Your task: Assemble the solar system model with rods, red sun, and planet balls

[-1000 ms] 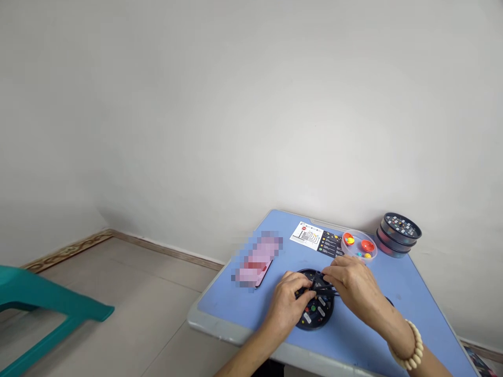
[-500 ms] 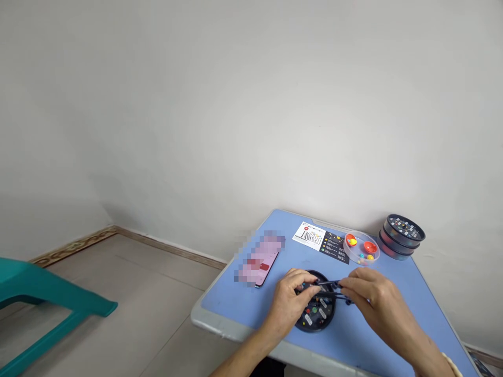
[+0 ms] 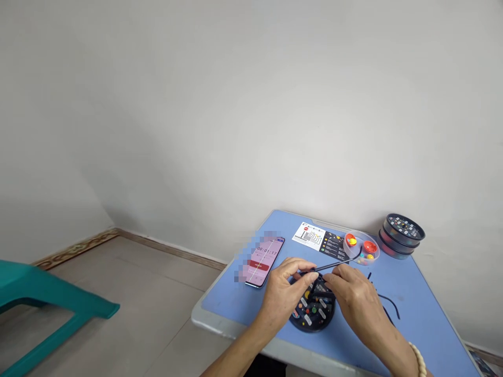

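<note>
Lying partly beneath the fingers (image 3: 307, 280): a round black base (image 3: 311, 312).

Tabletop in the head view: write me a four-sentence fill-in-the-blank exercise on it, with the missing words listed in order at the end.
1. The left hand and the right hand are at a round base whose rim is ____.
2. A beaded bracelet circles the person's ____ wrist.
3. The timer on the phone reads 00:01:____.
4. Two cup-shaped pieces in the clear dish are coloured ____.

Missing words: black; right; 17; red.
</note>
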Demonstrator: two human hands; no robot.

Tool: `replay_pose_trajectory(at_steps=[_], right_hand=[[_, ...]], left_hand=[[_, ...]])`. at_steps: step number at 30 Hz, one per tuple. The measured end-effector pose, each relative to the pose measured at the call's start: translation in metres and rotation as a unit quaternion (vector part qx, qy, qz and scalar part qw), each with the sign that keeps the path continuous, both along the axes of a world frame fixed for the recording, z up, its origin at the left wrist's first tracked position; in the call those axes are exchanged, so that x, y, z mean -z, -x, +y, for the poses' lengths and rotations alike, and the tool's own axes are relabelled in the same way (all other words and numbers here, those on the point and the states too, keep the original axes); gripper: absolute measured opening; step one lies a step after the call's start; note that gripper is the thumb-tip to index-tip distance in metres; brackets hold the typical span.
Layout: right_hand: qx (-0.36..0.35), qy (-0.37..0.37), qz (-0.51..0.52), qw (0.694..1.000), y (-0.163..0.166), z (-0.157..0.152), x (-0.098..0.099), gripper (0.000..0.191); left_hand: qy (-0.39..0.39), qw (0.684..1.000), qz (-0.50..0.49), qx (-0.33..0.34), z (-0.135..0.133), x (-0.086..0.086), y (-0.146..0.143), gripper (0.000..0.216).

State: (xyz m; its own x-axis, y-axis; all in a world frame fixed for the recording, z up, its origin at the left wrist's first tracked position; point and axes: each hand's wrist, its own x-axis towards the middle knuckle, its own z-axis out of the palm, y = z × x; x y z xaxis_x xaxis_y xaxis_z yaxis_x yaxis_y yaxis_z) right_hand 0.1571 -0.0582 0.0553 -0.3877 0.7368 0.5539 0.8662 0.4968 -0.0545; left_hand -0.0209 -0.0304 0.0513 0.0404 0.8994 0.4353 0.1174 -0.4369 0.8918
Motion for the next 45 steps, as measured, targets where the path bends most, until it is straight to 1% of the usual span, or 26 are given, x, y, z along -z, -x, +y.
replay_pose_trajectory(at_steps=[3, 7, 10, 13, 19, 25, 28, 33, 37, 39, 42, 45], right_hand=[[-0.008, -0.003, -0.009, 1.0, 0.001, 0.003, 0.002, 0.028], [-0.008, 0.0, -0.017, 1.0, 0.001, 0.005, 0.006, 0.026], [-0.009, -0.013, -0.027, 1.0, 0.001, 0.006, 0.009, 0.025], [-0.028, -0.028, -0.034, 0.999, -0.001, 0.008, 0.01, 0.026], [-0.077, -0.027, -0.026, 0.996, -0.006, 0.009, 0.009, 0.026], [-0.096, -0.035, -0.015, 0.995, -0.008, 0.013, 0.017, 0.027], [-0.095, -0.029, -0.026, 0.995, -0.007, 0.013, 0.023, 0.026], [-0.061, -0.013, -0.054, 0.997, -0.003, 0.011, 0.034, 0.024], [-0.044, -0.004, -0.056, 0.997, -0.002, 0.011, 0.038, 0.021], [-0.038, 0.006, -0.049, 0.998, -0.001, 0.011, 0.038, 0.02], [-0.037, 0.021, -0.026, 0.999, 0.001, 0.009, 0.037, 0.019], [-0.048, 0.017, 0.013, 0.999, 0.003, 0.007, 0.035, 0.017]], left_hand=[[0.003, 1.0, 0.0, -0.004, 0.0, 0.004, 0.0, 0.01], [-0.01, 1.0, -0.005, -0.003, 0.0, 0.004, 0.0, 0.01], [0.0, 1.0, -0.005, -0.003, 0.0, 0.007, 0.0, 0.01], [0.01, 1.0, -0.005, -0.005, 0.0, 0.01, 0.0, 0.011], [0.046, 0.999, -0.014, -0.005, -0.002, 0.01, -0.001, 0.012], [0.069, 0.998, -0.014, -0.007, -0.002, 0.011, -0.002, 0.014], [0.084, 0.996, -0.024, -0.004, -0.002, 0.015, -0.003, 0.014], [0.116, 0.992, -0.046, 0.014, -0.004, 0.021, -0.004, 0.015], [0.139, 0.989, -0.042, 0.021, -0.004, 0.023, -0.006, 0.017], [0.125, 0.991, -0.036, 0.022, -0.003, 0.023, -0.008, 0.016], [0.071, 0.997, -0.029, 0.024, -0.003, 0.022, -0.013, 0.014], [0.041, 0.998, -0.026, 0.032, -0.003, 0.02, -0.018, 0.014]])
